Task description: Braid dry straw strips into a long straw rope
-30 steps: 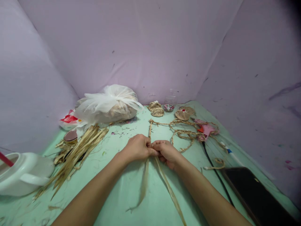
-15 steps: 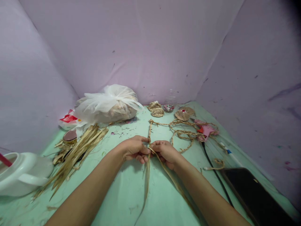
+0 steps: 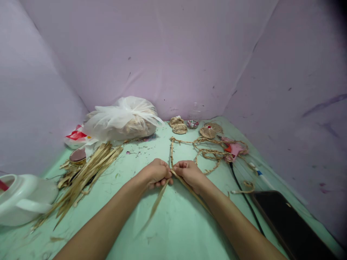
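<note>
Both hands meet at the near end of a twisted straw-coloured cord (image 3: 171, 151) made of dried plant fibre. My left hand (image 3: 158, 173) is closed on a flat dried strip (image 3: 155, 209), whose loose tail hangs toward me and is slightly blurred. Fingers of my right hand (image 3: 188, 174) pinch a second dried strip (image 3: 193, 195), which runs back beneath my right forearm. From my hands the cord goes away from me, bends at a small knot, then trails right into loose coils (image 3: 214, 156).
Left: a white pitcher (image 3: 29, 198), a bundle of dried strips (image 3: 89, 173) and a tied plastic bag (image 3: 124, 119). Right: a pink glue gun (image 3: 235, 151) with a black cord, a white-and-blue pen (image 3: 260, 174) and a black phone (image 3: 290, 224). Woven discs (image 3: 207, 131) and a bead container (image 3: 192, 124) stand behind.
My left hand has curled more tightly around its strip, and that strip's tail has swung left. The right hand stays at the join. The whole view has shifted slightly.
</note>
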Demonstrator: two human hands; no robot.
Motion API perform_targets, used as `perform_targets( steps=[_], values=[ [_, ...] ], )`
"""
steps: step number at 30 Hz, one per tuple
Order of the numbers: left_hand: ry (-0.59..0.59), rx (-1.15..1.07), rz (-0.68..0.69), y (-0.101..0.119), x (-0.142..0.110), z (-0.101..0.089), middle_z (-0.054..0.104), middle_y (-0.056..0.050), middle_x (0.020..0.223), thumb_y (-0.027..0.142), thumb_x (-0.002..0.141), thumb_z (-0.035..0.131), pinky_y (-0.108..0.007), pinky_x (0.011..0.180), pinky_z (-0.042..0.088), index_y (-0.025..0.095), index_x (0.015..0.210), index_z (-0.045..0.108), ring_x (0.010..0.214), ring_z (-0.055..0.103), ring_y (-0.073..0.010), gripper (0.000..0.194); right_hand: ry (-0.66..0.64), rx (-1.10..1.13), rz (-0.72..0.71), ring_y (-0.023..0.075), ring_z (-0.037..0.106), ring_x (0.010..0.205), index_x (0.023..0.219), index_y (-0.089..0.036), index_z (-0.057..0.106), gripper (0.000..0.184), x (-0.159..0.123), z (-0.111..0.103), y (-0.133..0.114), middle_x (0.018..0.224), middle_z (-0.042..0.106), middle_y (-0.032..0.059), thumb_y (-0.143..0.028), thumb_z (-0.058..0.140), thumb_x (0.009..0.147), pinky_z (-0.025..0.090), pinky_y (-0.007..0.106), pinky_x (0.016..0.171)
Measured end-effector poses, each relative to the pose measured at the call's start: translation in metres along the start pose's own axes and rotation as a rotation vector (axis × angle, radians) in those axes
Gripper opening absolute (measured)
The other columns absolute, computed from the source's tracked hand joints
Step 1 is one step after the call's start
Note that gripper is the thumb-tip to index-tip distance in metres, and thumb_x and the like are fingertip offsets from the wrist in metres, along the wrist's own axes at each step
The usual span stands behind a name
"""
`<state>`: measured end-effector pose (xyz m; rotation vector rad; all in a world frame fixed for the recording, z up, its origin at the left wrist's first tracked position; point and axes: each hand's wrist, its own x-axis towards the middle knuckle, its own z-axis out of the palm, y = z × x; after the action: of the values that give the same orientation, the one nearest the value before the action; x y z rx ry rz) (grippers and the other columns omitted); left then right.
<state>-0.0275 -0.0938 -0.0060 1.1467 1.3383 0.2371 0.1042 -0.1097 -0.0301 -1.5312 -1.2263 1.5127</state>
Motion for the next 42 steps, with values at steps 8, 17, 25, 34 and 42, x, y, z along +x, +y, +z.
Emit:
perform_targets(
  steps=[8,17,25,34,42],
  values=[
    [-0.055,-0.254,0.118,-0.009,-0.004,0.005,0.048,0.002,0.041,0.012,0.06,0.051,-0.018,0.031,0.03,0.013,0.058,0.048,0.032,0.041,-0.0073,0.004,0.058,0.041,-0.059,0.0058,0.032,0.041,0.058,-0.015,0.048,0.012,-0.003,0.0,0.005,0.044,0.043,-0.0046,-0.026,0.051,0.061,0.025,0.019,0.041],
    [0.179,-0.119,0.147,-0.005,-0.009,0.011,0.033,0.007,0.031,0.011,0.055,0.05,-0.018,0.028,0.012,0.016,0.048,0.041,0.026,0.02,-0.003,0.012,0.09,-0.166,-0.247,0.0073,0.038,0.046,0.059,-0.013,0.054,0.014,0.0,0.0,0.014,0.05,0.048,-0.0022,-0.026,0.048,0.063,0.029,0.019,0.045],
    [0.242,-0.106,0.138,-0.003,-0.01,0.016,0.027,0.007,0.032,0.009,0.049,0.046,-0.019,0.032,0.008,0.015,0.044,0.04,0.029,0.016,-0.0023,0.01,0.192,-0.614,-0.195,0.0102,0.048,0.05,0.056,-0.014,0.058,0.014,-0.019,-0.005,-0.009,0.053,0.058,0.0019,-0.023,0.05,0.063,0.028,0.02,0.045],
    [0.102,-0.291,0.085,-0.007,-0.005,0.008,0.03,0.006,0.034,0.015,0.048,0.046,-0.019,0.031,0.005,0.017,0.044,0.034,0.029,0.015,-0.002,0.013,0.318,-1.119,-0.323,0.0181,0.056,0.058,0.071,-0.015,0.065,0.019,-0.053,0.022,-0.031,0.068,0.065,0.01,-0.017,0.046,0.069,0.026,0.026,0.049],
    [0.082,-0.269,0.117,-0.008,-0.004,0.005,0.028,0.007,0.034,0.014,0.048,0.046,-0.018,0.029,0.006,0.016,0.047,0.041,0.029,0.015,-0.0023,0.006,0.256,-1.183,-0.36,0.0181,0.058,0.061,0.079,-0.015,0.065,0.022,-0.056,0.032,-0.027,0.074,0.065,0.0103,-0.014,0.044,0.071,0.029,0.025,0.051]
  ],
)
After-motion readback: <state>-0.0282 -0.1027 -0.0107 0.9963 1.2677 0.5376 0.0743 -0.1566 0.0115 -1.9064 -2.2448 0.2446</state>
